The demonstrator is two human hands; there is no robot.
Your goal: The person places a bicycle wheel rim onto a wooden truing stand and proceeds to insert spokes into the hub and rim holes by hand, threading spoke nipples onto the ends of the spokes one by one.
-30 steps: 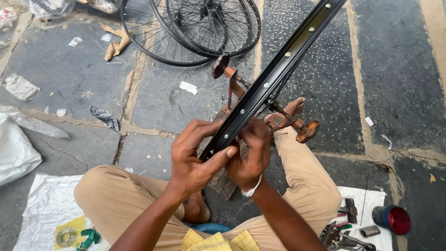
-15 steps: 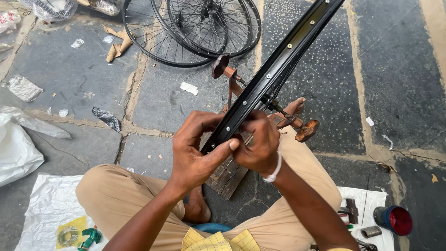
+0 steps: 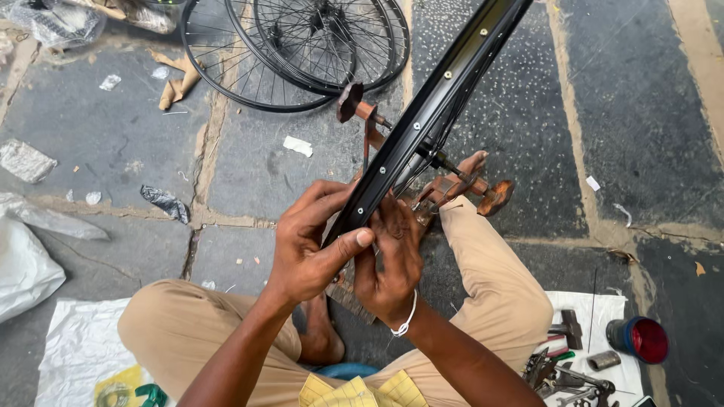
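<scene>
The left hand (image 3: 313, 245) clamped the black metal bicycle rim (image 3: 422, 128). The right hand (image 3: 392, 260) pinched something small beneath that grip, seemingly a spoke fitting; turning it likely needs steadiness

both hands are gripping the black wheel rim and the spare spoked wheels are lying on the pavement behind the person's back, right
Not quite. Both the left hand and right hand do grip the black wheel rim, but the spare spoked wheels lie on the pavement in front of the person, beyond the rim, as the head view shows.
</scene>
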